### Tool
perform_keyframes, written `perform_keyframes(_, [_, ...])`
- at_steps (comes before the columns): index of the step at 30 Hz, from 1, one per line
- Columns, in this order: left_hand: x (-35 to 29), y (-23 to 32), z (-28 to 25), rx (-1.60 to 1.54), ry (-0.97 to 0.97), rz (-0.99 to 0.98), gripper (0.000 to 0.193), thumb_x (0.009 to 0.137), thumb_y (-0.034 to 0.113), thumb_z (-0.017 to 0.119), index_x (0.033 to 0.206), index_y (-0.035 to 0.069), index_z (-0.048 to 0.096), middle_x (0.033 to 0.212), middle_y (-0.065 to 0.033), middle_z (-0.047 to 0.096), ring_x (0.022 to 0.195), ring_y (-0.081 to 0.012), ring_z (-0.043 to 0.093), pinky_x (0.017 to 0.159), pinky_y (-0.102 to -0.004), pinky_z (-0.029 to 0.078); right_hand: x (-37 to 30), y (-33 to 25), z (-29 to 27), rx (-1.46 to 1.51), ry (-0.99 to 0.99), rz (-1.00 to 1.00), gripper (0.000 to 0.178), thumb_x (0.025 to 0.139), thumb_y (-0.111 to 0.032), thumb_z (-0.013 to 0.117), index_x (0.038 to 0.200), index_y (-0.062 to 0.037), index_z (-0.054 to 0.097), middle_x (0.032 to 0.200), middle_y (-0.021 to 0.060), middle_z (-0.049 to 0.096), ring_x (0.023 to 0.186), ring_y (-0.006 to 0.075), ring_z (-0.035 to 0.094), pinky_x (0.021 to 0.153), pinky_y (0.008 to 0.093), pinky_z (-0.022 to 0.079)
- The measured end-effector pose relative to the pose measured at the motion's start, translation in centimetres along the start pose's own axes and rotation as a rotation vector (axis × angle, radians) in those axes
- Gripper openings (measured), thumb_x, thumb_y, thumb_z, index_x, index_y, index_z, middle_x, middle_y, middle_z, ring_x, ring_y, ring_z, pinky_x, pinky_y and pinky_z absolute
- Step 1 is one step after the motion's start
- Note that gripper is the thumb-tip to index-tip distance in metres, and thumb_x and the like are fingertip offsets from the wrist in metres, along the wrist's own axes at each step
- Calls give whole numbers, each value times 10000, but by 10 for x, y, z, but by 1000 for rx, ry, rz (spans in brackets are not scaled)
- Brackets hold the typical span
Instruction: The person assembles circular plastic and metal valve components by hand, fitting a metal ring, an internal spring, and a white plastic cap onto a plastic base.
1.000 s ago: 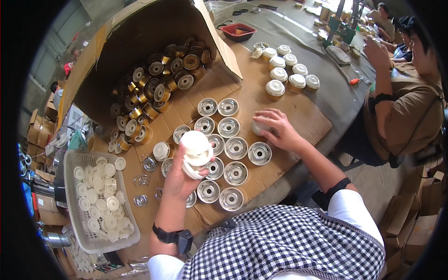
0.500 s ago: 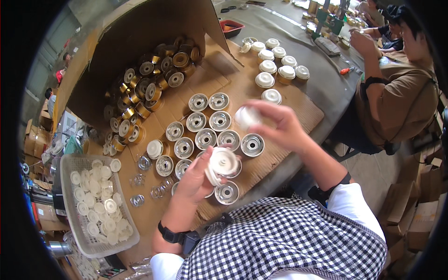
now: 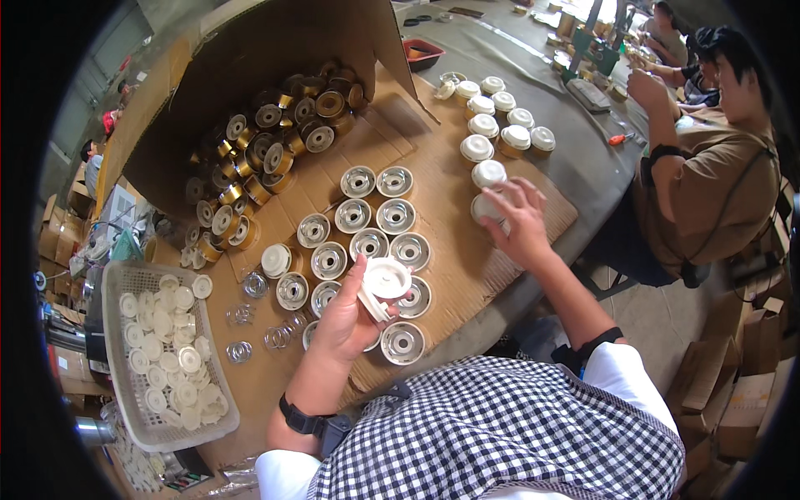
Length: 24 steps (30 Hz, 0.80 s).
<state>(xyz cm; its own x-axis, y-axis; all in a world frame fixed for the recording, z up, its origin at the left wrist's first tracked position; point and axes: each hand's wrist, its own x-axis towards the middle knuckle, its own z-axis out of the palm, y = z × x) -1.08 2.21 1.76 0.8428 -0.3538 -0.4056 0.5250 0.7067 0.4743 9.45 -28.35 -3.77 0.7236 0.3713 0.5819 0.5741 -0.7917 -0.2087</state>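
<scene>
- Left hand (image 3: 340, 323): fingers and thumb closed around white caps (image 3: 387, 279); one lies flat side up on the fingers, another stands tilted against the palm.
- Right hand (image 3: 521, 223): fingers bent over the edge of a white-topped capped cup (image 3: 486, 208), touching it; I cannot tell whether they grasp it or have let go.
- Silver-lined cups (image 3: 396, 216): under and around the left hand, in loose rows, hollow side up; some are partly hidden by that hand.
- Cardboard (image 3: 467, 260): beneath both grips, bearing the cups.
- Wire springs (image 3: 255, 285): just left of the left hand, in a loose line.
- Lone cup (image 3: 275, 261), white-topped: left of the left hand and a little beyond it.
- More capped cups (image 3: 483, 125): beyond the right hand, clustered; the nearest stands just beside its fingers.
- Basket (image 3: 167, 440): well left of the left hand, holding whitish discs (image 3: 190, 359).
- Box (image 3: 258, 50): beyond the left hand, on its side, gold cups (image 3: 271, 158) heaped in its mouth.
- Orange tool (image 3: 617, 139): beyond the right hand, to its right.
- Co-worker (image 3: 708, 196): right of the right hand, forearms raised.
- Red tray (image 3: 429, 60): far beyond both grips.
</scene>
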Motion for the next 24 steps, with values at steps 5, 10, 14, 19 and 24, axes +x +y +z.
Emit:
perform_keyframes(5, [8, -15, 13, 186, -31, 80, 487, 1072, 436, 503, 1328, 24, 545, 1179, -137, 685, 985, -208, 693, 721, -325, 582, 28, -68, -55, 784, -203, -181, 829, 783, -251, 843, 1495, -63, 464, 1501, 171, 493, 1391, 376, 444, 1164, 487, 358])
perform_keyframes(10, [-7, -34, 26, 605, -139, 174, 565, 1036, 402, 597, 1423, 20, 442, 1314, -112, 599, 1103, -159, 643, 907, -312, 538, 16, -91, -64, 881, -499, -279, 708, 772, -183, 848, 1393, -47, 536, 1368, 160, 596, 1235, 322, 585, 1063, 438, 462])
perform_keyframes(14, [-38, -43, 5, 384, -171, -117, 647, 1030, 444, 583, 1465, -2, 408, 1361, -144, 558, 1227, -201, 580, 1019, -351, 496, -6, -61, -40, 945, -184, 79, 568, 768, -136, 836, 1263, -32, 576, 1290, 155, 630, 1183, 345, 610, 994, 418, 502])
perform_keyframes(19, [-57, -61, 9, 958, -448, -35, 628, 1046, 437, 552, 1493, 35, 368, 1404, -108, 503, 1220, -239, 547, 1076, -407, 443, -56, -27, 7, 394, -105, 10, 511, 772, -113, 827, 1207, -14, 579, 1261, 149, 639, 1184, 362, 605, 947, 418, 523])
perform_keyframes(24, [-64, -67, 1, 956, -426, -96, 637, 1036, 272, 585, 1528, 60, 239, 1434, -108, 411, 1316, -206, 453, 1106, -396, 394, -23, -64, 1, 631, -46, 113, 521, 780, -129, 830, 1242, -52, 601, 1312, 150, 616, 1207, 357, 596, 978, 444, 515])
